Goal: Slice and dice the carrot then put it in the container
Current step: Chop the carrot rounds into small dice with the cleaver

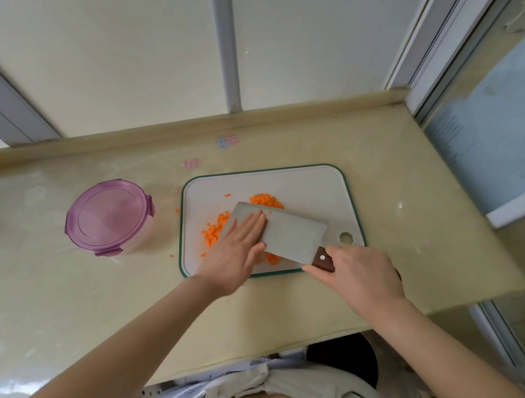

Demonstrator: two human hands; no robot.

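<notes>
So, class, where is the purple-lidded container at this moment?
In the head view the container stands closed on the counter, just left of the cutting board.

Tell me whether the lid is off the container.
No, the purple lid sits closed on the container, left of the cutting board.

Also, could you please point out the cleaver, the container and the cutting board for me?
cleaver (292, 238): head view, on the flat of the blade.
container (107, 215): head view, on the purple lid.
cutting board (310, 191): head view, on its bare far part.
</notes>
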